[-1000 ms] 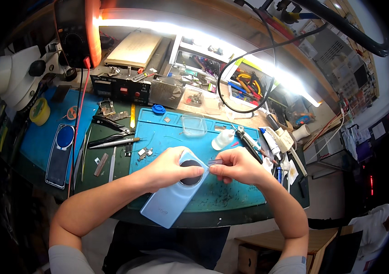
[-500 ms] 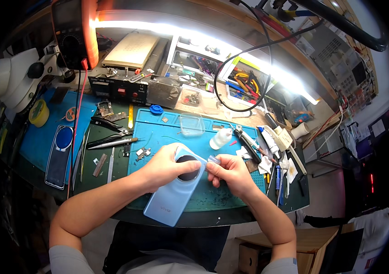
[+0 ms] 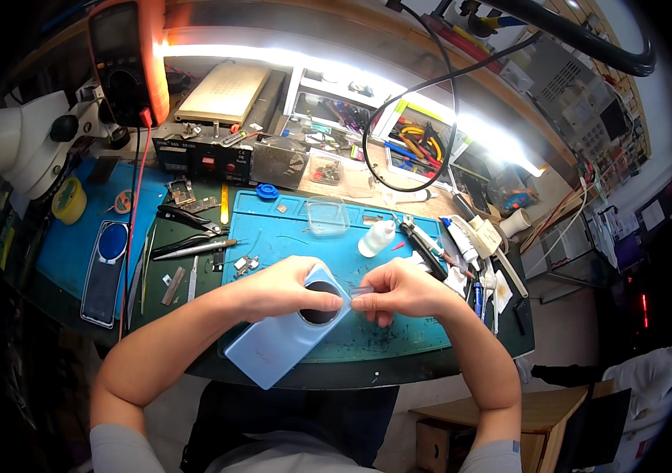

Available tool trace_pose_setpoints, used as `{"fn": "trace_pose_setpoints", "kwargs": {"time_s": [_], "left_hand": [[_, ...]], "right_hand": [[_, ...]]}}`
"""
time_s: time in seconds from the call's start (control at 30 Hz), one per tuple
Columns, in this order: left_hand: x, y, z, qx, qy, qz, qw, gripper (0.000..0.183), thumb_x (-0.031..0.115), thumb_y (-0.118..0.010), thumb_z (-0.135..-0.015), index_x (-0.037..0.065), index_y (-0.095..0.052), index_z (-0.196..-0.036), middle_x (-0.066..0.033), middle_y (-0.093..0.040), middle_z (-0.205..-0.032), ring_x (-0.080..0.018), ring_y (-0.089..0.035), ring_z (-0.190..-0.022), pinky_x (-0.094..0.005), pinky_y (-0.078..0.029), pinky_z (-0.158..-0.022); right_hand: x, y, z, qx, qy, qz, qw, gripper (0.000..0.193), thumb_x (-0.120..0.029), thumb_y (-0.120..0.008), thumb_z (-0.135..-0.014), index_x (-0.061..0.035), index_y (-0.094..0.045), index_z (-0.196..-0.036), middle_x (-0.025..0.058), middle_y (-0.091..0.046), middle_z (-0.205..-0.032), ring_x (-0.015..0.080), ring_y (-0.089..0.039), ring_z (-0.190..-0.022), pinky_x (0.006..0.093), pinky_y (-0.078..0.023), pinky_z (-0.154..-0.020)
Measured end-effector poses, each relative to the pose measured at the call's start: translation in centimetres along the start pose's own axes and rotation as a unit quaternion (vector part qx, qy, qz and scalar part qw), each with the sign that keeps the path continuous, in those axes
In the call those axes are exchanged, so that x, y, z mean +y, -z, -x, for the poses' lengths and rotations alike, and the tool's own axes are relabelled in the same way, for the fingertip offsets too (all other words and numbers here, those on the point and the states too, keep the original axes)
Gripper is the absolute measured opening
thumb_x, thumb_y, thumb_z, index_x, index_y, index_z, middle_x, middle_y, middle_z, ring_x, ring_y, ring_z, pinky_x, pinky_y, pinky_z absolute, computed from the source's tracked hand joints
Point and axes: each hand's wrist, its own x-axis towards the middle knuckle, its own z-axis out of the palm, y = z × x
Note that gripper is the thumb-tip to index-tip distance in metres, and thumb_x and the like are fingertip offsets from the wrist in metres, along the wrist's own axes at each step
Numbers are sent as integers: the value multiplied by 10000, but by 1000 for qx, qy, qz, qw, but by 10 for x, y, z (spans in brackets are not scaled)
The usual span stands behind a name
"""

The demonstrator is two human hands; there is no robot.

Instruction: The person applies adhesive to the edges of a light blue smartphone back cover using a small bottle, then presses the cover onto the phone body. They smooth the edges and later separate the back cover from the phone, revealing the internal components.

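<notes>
My left hand (image 3: 287,288) grips the top end of a light blue phone (image 3: 273,347) with a round dark camera area (image 3: 320,303), the thumb lying across it. The phone is held tilted over the mat's front edge, back side up, its lower end pointing left and toward me. Pinched in my right hand (image 3: 407,290) is a small translucent plastic piece (image 3: 360,292), right at the phone's upper right edge. Whether it sits in the seam is too small to tell. Beyond the hands, a clear plastic box (image 3: 328,217) and a white squeeze bottle (image 3: 376,239) stand on the blue work mat (image 3: 273,229).
Pliers (image 3: 186,221), tweezers and small metal parts (image 3: 246,266) lie to the left. Another phone piece (image 3: 104,276) with a blue disc rests further left. Screwdrivers and tubes (image 3: 462,240) crowd the right side. A black cable (image 3: 366,150) loops above the bench.
The phone's lower end has swung to the left. My right wrist has turned and risen, and its fingers now lie flatter around the translucent piece at the phone's edge.
</notes>
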Motion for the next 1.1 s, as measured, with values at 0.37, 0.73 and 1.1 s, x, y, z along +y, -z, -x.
{"fn": "trace_pose_setpoints", "kwargs": {"time_s": [0.37, 0.73, 1.1], "left_hand": [[12, 5, 3, -17, 50, -39, 998, 386, 268, -831, -873, -5, -665, -1089, -64, -702, -1000, -132, -643, -918, -309, -533, -812], [6, 0, -2, 58, 29, 54, 996, 347, 276, -828, -892, 18, -654, -1046, -32, -696, -966, -92, -627, -870, -297, -530, -777], [4, -3, -1, 71, 21, 32, 997, 354, 279, -832, -896, 17, -642, -1041, -27, -685, -951, -84, -620, -858, -278, -521, -762]], "right_hand": [[12, -12, 0, 70, 94, 107, 987, 244, -252, -794, -925, -14, -742, -940, 22, -696, -788, 103, -629, -738, 266, -501, -666], [44, -35, -7, 159, 106, -232, 954, 235, -231, -735, -989, -7, -669, -960, 3, -653, -820, 71, -597, -702, 235, -498, -637], [43, -42, -6, 196, 130, -236, 943, 250, -238, -730, -989, 7, -680, -973, 17, -670, -818, 74, -611, -699, 237, -505, -626]]}}
